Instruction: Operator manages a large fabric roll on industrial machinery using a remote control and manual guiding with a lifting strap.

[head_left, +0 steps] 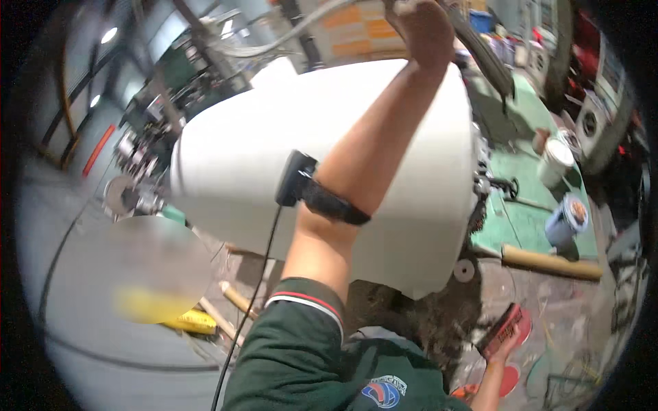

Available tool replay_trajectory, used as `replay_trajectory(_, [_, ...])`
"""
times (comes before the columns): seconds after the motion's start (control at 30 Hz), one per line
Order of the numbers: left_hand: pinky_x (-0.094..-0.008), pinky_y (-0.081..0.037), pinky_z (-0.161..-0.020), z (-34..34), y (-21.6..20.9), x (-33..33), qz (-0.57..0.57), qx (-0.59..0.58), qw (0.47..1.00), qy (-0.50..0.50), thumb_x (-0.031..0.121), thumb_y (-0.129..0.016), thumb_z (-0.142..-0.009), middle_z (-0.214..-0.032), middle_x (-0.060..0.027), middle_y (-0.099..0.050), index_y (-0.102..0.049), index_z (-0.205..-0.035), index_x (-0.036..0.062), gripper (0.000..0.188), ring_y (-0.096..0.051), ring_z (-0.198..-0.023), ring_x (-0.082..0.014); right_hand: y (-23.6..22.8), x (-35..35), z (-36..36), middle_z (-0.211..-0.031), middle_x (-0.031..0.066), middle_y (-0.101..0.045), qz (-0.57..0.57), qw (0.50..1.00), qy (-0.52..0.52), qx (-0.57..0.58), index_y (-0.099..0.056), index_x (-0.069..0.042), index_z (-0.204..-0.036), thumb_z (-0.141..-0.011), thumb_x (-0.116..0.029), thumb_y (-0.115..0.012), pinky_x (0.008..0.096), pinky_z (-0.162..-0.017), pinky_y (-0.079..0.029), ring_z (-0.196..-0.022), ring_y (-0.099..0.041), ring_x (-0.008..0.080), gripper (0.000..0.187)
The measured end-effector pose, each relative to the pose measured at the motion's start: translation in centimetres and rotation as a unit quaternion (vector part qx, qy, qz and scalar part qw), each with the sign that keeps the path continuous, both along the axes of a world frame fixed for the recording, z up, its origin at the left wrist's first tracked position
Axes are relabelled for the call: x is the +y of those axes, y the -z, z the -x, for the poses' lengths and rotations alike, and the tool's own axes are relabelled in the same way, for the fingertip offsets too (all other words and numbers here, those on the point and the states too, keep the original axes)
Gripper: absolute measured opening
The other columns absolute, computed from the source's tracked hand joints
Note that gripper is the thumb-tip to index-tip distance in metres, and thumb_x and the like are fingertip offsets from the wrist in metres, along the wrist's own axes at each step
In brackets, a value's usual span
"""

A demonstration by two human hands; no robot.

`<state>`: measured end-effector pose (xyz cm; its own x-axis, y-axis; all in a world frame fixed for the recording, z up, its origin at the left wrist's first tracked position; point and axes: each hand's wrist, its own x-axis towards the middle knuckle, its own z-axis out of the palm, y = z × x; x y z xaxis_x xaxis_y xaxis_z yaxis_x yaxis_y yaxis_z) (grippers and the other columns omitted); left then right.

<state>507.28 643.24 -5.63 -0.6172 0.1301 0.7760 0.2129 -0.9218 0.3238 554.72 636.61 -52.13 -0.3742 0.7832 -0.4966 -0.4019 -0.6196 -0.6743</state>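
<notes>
A large smooth white curved shell point(260, 151) fills the middle of the view. My left arm reaches over it, with a black strap and a small black device round the forearm. My left hand point(421, 31) is beyond the shell's far edge, at the top rim beside a dark hose point(483, 55); its fingers are blurred and partly cut off. At the lower right, away from the shell, my right hand point(504, 346) is closed on a red and black block point(502, 330). Just behind the block shows a pinkish-red disc point(525, 325).
A green sheet point(507, 226) lies right of the shell, bearing a white bucket point(555, 163) and a blue-grey can point(566, 219). A cardboard tube point(552, 262) lies along its near edge. A thin black cable point(264, 274) hangs from my arm device. A yellow object point(192, 322) lies left.
</notes>
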Motion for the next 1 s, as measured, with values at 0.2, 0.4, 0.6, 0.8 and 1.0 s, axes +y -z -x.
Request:
replay_trajectory(0.2, [-0.0231, -0.029, -0.043, -3.4, 6.0, -13.7, 0.07, -0.091, 0.992, -0.052, 0.011, -0.037, -0.1, -0.061, 0.0044, -0.039, -0.047, -0.095, 0.0084, 0.012, -0.036, -0.048, -0.0048, -3.8, 1.1, 1.1, -0.096, 0.0009, -0.054, -0.029, 0.997, 0.066, -0.007, -0.054, -0.013, -0.115, -0.091, -0.051, -0.048, 0.0335, -0.076, -0.046, -0.085, -0.054, 0.0173, 0.046])
replay_trajectory(0.4, [-0.0229, -0.034, -0.046, -2.9, 11.3, -28.3, 0.143, -0.133, 0.979, -0.063, 0.009, -0.037, -0.101, -0.069, 0.0022, -0.041, -0.049, -0.109, -0.0005, 0.017, -0.039, -0.053, -0.0053, -8.4, 1.0, 5.6, -0.083, 0.0037, -0.06, -0.137, 0.99, 0.021, 0.033, -0.054, -0.009, -0.116, -0.093, -0.049, -0.047, 0.0296, -0.051, -0.051, -0.061, -0.058, 0.0163, 0.047])
replay_trajectory(0.6, [-0.0201, -0.03, -0.045, 2.7, 15.8, -48.9, 0.293, -0.104, 0.92, -0.24, 0.008, -0.043, -0.099, -0.062, 0.0064, -0.042, -0.057, -0.102, -0.0005, 0.017, -0.037, -0.052, -0.0017, -12.0, -4.5, 18.6, -0.1, 0.0127, -0.06, -0.221, 0.949, -0.132, 0.181, -0.046, -0.006, -0.13, -0.096, -0.044, -0.046, 0.0348, -0.062, -0.054, -0.075, -0.063, 0.0234, 0.051])
replay_trajectory(0.8, [-0.0261, -0.036, -0.048, 9.6, 16.3, -66.2, 0.413, -0.093, 0.82, -0.385, 0.01, -0.049, -0.095, -0.059, 0.0042, -0.046, -0.063, -0.091, 0.0031, 0.017, -0.042, -0.052, -0.006, -19.8, -22.5, 40.1, -0.089, 0.0088, -0.059, -0.258, 0.883, -0.291, 0.261, -0.048, -0.001, -0.127, -0.096, -0.046, -0.047, 0.0338, -0.058, -0.055, -0.072, -0.063, 0.0212, 0.054])
replay_trajectory(1.0, [-0.0357, -0.049, -0.069, 18.8, 21.9, -80.1, 0.475, -0.06, 0.669, -0.569, 0.01, -0.055, -0.09, -0.077, -0.0107, -0.065, -0.063, -0.094, -0.0012, 0.014, -0.063, -0.075, -0.0208, -23.8, -37.2, 54.7, -0.087, 0.011, -0.061, -0.207, 0.825, -0.384, 0.359, -0.049, -0.001, -0.127, -0.096, -0.046, -0.048, 0.0309, -0.055, -0.054, -0.073, -0.064, 0.0202, 0.055])
